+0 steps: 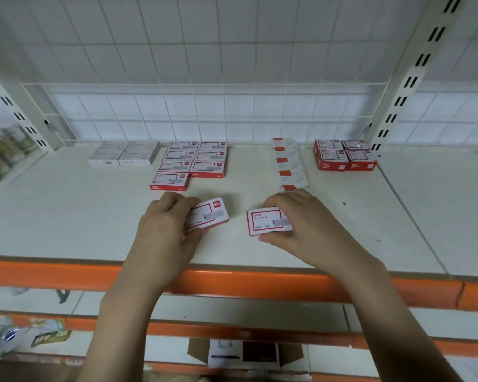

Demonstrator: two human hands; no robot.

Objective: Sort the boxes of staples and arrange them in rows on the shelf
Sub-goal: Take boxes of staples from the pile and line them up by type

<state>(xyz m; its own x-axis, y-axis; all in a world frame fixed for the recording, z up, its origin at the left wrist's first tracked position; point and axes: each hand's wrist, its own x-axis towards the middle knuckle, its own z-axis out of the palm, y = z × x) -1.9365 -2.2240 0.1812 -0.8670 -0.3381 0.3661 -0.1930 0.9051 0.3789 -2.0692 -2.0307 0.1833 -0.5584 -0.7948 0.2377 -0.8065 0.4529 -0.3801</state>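
Left hand (166, 224) grips staple box (209, 215); right hand (301, 219) grips second box (267, 221).

white shelf (66, 216) | grey boxes (124, 153) | red-white boxes (191, 161) | red boxes (344, 155)

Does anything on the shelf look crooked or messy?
Mostly tidy. The red-and-white staple box in the left hand is tilted, not square to the rows. The red-and-white block behind it is uneven: its left column has four boxes, its right only three.
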